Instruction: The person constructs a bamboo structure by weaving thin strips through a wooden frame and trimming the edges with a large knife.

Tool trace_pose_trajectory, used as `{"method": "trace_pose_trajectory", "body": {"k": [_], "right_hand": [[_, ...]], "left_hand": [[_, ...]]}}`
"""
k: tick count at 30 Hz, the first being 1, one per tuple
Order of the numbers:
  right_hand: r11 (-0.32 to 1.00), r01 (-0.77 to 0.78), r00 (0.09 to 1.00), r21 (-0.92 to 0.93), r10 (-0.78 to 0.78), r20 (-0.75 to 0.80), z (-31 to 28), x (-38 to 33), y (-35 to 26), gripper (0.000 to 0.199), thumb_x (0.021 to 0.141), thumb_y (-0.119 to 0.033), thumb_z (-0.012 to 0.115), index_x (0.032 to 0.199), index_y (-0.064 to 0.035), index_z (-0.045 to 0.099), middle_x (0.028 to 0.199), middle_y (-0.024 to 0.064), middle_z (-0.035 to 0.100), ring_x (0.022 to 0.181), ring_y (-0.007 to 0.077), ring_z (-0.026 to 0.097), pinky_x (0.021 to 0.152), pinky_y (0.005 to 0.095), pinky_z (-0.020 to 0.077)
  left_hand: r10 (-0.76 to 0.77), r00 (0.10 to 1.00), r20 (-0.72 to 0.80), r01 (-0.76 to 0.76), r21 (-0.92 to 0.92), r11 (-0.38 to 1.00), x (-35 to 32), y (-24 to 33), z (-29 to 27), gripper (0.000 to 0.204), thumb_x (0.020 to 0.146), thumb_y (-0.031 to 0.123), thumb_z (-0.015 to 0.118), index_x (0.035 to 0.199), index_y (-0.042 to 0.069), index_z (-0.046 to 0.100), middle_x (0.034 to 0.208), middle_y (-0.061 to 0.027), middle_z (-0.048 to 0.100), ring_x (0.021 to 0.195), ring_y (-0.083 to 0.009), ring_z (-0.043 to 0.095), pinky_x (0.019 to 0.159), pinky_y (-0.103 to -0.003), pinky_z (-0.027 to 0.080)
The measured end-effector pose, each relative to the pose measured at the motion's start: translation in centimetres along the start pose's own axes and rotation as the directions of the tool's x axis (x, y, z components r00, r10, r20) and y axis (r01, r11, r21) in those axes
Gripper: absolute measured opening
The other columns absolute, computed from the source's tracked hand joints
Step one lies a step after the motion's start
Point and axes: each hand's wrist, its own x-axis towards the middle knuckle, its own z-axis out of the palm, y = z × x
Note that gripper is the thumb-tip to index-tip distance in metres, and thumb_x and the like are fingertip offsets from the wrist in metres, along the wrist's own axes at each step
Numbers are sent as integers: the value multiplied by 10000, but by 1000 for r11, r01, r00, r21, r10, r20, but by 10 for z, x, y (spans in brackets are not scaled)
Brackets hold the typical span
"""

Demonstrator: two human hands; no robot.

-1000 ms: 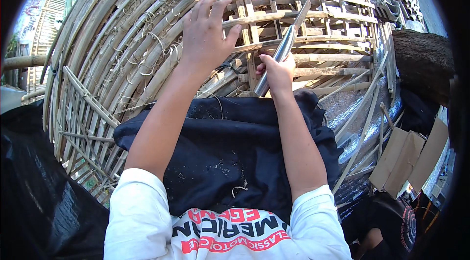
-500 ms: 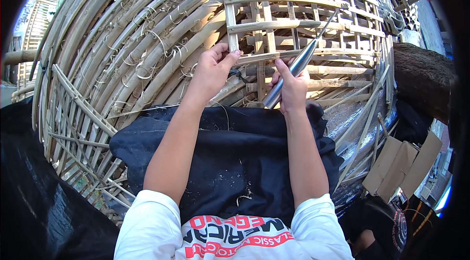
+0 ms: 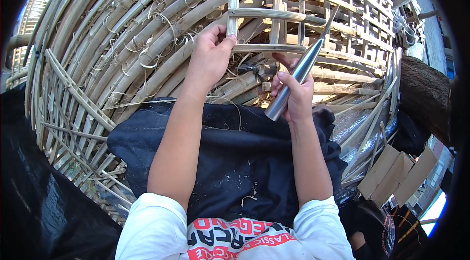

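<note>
A lattice of pale split-bamboo strips [image 3: 274, 14] stretches away in front of me. My left hand [image 3: 210, 57] is closed on its near left corner, the thumb pressed on the upright edge strip [image 3: 233, 0] where it meets the lowest cross strip [image 3: 259, 48]. My right hand [image 3: 297, 96] grips a shiny steel awl [image 3: 304, 64] with a thick tapered body, its thin spike slanting up and right over the lattice. The index finger of that hand reaches toward the underside of the lowest cross strip; whether it touches is unclear.
Long curved bamboo splits [image 3: 161, 30] with curled shavings fill the left. Black cloth [image 3: 225, 157] covers my lap. At right are a thick log [image 3: 425, 91] and an open cardboard box [image 3: 391, 177]. Dark clothing [image 3: 367, 226], apparently another person's, shows at lower right.
The right hand has drawn slightly down, away from the lowest cross strip, with the awl still in it. The left hand keeps its hold on the corner. The whole view has shifted a little.
</note>
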Motion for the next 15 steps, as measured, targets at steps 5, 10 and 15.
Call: {"method": "trace_pose_trajectory", "body": {"k": [5,10,15], "right_hand": [[1000,11,999,-7,-11,-33,-6,-1,-2,308,832,22,673,1047,-25,457,1144,247,618,626,146,634,491,259,554],[998,4,995,-68,-11,-98,-9,-3,-6,322,854,-52,715,1053,-27,464,916,150,626,617,132,627,488,252,543],[987,-67,983,-144,41,-178,-13,0,-6,344,860,-106,743,1058,-20,475,828,97,609,591,112,606,481,254,528]], "left_hand": [[-72,994,84,66,75,995,1,-3,3,183,950,65,597,1101,-19,659,966,-38,691,894,-82,620,858,-244,471],[-78,993,92,70,87,994,-2,-4,7,183,952,75,607,1090,-32,664,964,-49,695,902,-86,629,870,-254,484],[-59,993,100,48,113,992,-1,-15,11,193,949,87,617,1089,-34,672,938,-55,707,869,-91,638,843,-257,492]]}}
